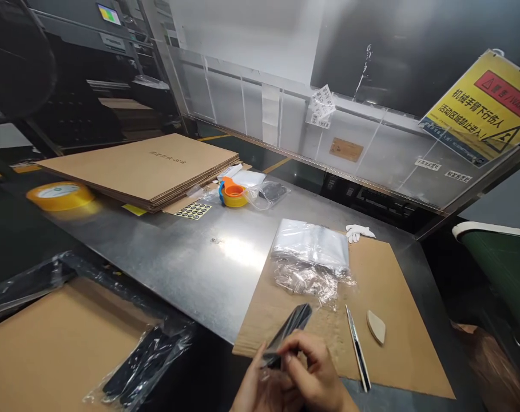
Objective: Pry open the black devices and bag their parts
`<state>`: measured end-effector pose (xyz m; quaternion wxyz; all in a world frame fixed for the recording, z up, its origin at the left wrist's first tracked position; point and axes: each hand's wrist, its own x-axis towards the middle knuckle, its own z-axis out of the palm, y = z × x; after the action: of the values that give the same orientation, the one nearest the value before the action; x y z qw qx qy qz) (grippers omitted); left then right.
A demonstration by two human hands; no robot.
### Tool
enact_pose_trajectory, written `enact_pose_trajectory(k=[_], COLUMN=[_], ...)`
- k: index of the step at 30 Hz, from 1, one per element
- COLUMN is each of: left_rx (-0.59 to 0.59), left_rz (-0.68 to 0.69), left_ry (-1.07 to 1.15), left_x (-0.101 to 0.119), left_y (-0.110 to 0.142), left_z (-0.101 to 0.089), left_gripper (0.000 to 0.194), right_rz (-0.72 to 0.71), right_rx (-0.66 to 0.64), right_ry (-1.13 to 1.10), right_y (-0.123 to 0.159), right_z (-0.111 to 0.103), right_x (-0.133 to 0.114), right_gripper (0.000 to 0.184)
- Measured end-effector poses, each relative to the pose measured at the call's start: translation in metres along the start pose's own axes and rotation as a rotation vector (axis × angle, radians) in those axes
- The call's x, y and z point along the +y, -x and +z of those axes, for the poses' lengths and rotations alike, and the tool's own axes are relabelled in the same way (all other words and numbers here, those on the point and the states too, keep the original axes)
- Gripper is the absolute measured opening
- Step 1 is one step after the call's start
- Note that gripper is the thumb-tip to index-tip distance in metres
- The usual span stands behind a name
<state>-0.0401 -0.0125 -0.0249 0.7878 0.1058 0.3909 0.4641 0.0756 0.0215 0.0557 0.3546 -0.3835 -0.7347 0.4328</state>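
Note:
A dark, elongated part (297, 321), seemingly wrapped in clear plastic, lies between my two hands above the near edge of the cardboard sheet (408, 320). My left hand (254, 382) is closed around its lower end, fingers mostly hidden. With thumb and bent forefinger, my right hand (312, 369) pinches the near end or its plastic. Right of my hands, a box cutter (357, 346) and a small beige wedge-shaped piece (376, 327) rest on the cardboard. Beyond them sits a stack of clear plastic bags (311, 246).
Flat cartons (157, 163) are stacked at the back left, near a yellow tape roll (62, 194). An orange tape dispenser (234, 193), sticker sheet (194, 210) and white glove (359, 232) lie on the metal table (174, 252). An open box (66, 343) with bagged dark parts stands lower left.

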Motion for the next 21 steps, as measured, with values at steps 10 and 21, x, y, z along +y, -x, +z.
enact_pose_trajectory(k=[10, 21], left_rx=[0.171, 0.629], left_rz=[-0.007, 0.434], left_ry=[0.460, 0.247], left_x=[0.045, 0.084], left_y=[0.031, 0.065], left_z=[-0.027, -0.118], left_gripper=[0.017, 0.025], right_rz=[0.052, 0.185], right_rx=[-0.136, 0.099], right_ry=[0.388, 1.258], right_y=[0.018, -0.045], right_z=[-0.009, -0.049], right_x=[0.055, 0.200], right_gripper=[0.027, 0.060])
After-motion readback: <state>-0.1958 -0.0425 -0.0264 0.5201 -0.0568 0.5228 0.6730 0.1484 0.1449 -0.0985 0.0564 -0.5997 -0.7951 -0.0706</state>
